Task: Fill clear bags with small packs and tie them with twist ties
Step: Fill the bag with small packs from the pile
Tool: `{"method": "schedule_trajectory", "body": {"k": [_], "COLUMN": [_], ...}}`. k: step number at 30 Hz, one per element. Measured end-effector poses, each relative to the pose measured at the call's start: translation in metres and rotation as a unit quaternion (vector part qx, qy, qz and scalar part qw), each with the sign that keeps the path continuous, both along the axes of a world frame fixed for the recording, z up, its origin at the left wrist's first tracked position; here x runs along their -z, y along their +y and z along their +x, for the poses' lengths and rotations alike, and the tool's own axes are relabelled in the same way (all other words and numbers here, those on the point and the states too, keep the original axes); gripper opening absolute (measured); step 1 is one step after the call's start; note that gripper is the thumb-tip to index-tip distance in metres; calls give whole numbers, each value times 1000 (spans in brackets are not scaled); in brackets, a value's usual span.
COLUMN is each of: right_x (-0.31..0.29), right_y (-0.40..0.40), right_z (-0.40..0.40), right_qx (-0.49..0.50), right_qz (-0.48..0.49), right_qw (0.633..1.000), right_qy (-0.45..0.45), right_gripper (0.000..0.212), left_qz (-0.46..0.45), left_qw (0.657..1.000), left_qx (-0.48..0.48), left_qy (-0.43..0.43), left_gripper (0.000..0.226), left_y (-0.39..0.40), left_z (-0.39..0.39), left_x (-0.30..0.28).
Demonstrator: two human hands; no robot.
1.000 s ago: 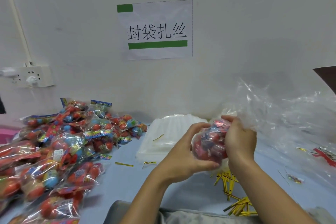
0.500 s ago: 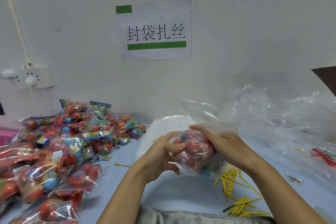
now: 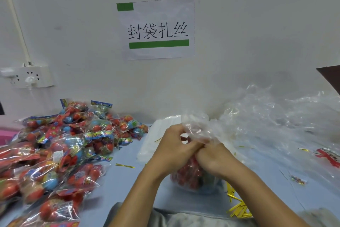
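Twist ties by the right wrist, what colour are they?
Yellow twist ties, shown in the head view.

Pale blue table, scattered with gold twist ties. Red and blue small packs heaped at left; red ones inside the clear bag. White sign on the far wall, black characters, green bars.

Clear bag of red packs upright on table, neck bunched; gold twist ties scattered just right.
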State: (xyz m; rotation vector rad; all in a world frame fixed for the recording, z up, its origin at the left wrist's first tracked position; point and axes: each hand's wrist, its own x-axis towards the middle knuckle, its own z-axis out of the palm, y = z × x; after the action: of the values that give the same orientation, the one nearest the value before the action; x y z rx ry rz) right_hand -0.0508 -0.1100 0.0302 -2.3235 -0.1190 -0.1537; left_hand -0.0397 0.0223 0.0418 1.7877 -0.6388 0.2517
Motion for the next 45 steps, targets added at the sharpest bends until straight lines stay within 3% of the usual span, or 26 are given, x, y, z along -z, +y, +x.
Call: {"method": "schedule_trajectory", "body": {"k": [2, 5, 10, 13, 18, 23, 27, 28, 30, 33, 38, 45], "right_x": [0, -2, 3, 7, 11, 10, 5, 4, 2, 0, -1, -1], "right_y": [0, 4, 19, 22, 26, 25, 20, 18, 17, 15, 13, 14], "right_z": [1, -2, -2, -1, 0, 2, 3, 3, 2, 0, 0, 1], "right_qx": [10, 21, 27, 22, 28, 13, 17, 18, 15, 21, 21, 18], "right_qz": [13, 23, 55, 98, 124, 197, 250, 256, 267, 284, 292, 289], "right_qw": [1000, 999, 996, 990, 981, 972, 964, 963, 962, 958, 956, 957], "right_qy": [1, -18, -70, -103, -143, -125, -90, -79, -60, -45, -36, -34], "right_gripper": [38, 37, 34, 17, 13, 17, 20, 22, 25, 21, 17, 18], "left_qz": [-49, -115, -225, -291, -309, -203, -84, -87, -67, 152, 424, 360], "left_qw": [999, 993, 969, 945, 935, 968, 975, 970, 961, 915, 830, 840], "left_qx": [7, -35, -86, -98, -102, -79, -21, -39, -165, -342, -289, -358], "left_qy": [-20, -22, 59, 113, 141, 125, 207, 223, 212, 149, 220, 191], "left_gripper": [6, 9, 5, 7, 20, 24, 23, 27, 28, 19, 25, 22], "left_y": [-2, -2, -2, 2, 5, 17, 52, 59, 66, 77, 77, 76], "left_z": [1, 6, 11, 12, 16, 18, 15, 17, 21, 29, 33, 45], "left_x": [1, 6, 13, 13, 13, 5, -5, -6, -6, 4, 28, 45]}}
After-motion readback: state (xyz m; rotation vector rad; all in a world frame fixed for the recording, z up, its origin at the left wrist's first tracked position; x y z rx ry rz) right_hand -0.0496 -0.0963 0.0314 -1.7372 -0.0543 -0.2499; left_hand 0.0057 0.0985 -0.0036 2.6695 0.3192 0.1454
